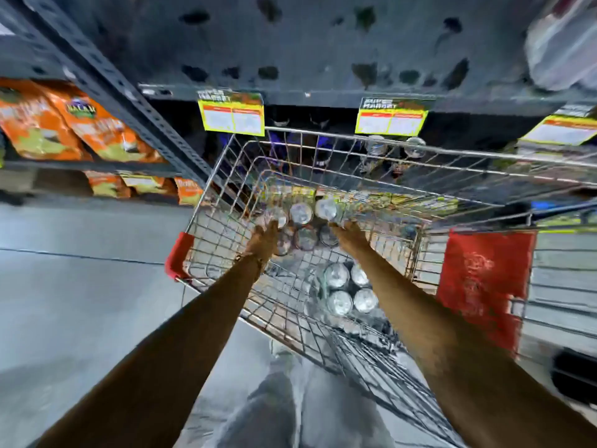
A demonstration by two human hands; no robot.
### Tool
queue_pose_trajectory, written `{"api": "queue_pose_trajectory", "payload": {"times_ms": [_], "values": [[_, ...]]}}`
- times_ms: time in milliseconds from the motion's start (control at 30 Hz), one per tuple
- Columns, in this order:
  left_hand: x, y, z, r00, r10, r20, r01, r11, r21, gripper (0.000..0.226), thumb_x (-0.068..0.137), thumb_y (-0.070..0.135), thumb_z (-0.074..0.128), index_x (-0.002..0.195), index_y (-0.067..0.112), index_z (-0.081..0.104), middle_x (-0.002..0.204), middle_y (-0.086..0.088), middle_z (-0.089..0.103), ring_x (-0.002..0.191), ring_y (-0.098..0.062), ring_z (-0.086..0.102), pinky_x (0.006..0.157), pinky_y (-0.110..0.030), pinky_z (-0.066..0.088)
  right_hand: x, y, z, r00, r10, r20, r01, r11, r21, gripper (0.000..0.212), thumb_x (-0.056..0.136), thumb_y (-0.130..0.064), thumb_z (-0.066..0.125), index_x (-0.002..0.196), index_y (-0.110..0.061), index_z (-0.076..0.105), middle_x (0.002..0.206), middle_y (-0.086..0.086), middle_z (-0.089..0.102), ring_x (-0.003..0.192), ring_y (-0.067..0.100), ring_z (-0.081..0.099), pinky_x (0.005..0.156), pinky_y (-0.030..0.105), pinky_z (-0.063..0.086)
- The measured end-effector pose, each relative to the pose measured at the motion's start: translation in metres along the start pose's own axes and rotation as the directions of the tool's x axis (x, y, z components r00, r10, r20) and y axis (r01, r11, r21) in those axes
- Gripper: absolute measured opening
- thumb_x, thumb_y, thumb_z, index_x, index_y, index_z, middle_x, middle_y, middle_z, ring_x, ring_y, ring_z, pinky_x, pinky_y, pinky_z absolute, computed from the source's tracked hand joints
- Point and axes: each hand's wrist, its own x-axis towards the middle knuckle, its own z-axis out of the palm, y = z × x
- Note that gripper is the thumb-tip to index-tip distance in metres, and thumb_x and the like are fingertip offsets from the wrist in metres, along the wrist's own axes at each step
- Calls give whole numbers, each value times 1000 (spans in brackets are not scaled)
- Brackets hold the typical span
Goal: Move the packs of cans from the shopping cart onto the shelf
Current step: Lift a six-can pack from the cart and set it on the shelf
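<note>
Hands flank the far pack of cans [302, 223] inside the shopping cart [323, 137]: left hand [265, 239] and right hand [350, 234] spread open, touching its sides. We should squeeze evenly, then lift level toward the shelf [323, 95] beyond the cart.

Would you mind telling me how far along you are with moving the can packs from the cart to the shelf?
Done: some silver-topped cans already appear to stand on the dark metal shelf beyond the cart. In hand: the left hand and right hand flank a shrink-wrapped pack of cans in the wire shopping cart; the frame is too blurred to confirm a grip. Left: that pack and a second pack nearer the person.
</note>
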Motion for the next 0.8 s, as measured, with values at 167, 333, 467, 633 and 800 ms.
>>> {"api": "queue_pose_trajectory", "payload": {"times_ms": [167,333,467,633,800], "values": [[21,3,6,981,-182,64,188,977,-99,45,99,31,43,127,-2,55,124,-16,65,102,-23,65,70,-20,55,19,-6,10,999,49,17,-50,996,81,45,95,-41,43,104,-2,64,113,23,65,106,34,61,87,36,45],[23,5,15,989,-124,-78,136,976,170,41,98,33,45,113,-3,57,97,-15,58,93,-27,54,80,-35,44,20,-9,16,993,105,-48,-94,977,189,35,93,-37,51,103,-6,65,115,24,66,99,29,62,69,30,42],[11,13,8,998,-19,-53,29,983,180,37,96,29,47,107,-3,62,100,-23,65,101,-36,61,86,-43,49,9,-11,16,980,160,-121,-123,956,266,38,92,-32,55,106,1,67,112,23,68,90,29,64,56,26,41],[-30,30,-18,975,201,-92,-191,976,108,30,98,34,43,85,8,50,79,-9,57,71,-23,53,60,-26,38,-43,-27,0,976,80,-203,-26,967,254,44,90,-42,54,107,-4,68,111,22,69,104,36,64,94,50,50],[-82,61,-52,918,376,-126,-350,917,190,35,96,26,48,63,20,40,61,1,47,52,-16,42,47,-22,29,-116,-50,-23,939,-182,-293,229,964,136,53,91,-48,48,89,1,67,89,27,71,84,38,68,80,54,54]]}}
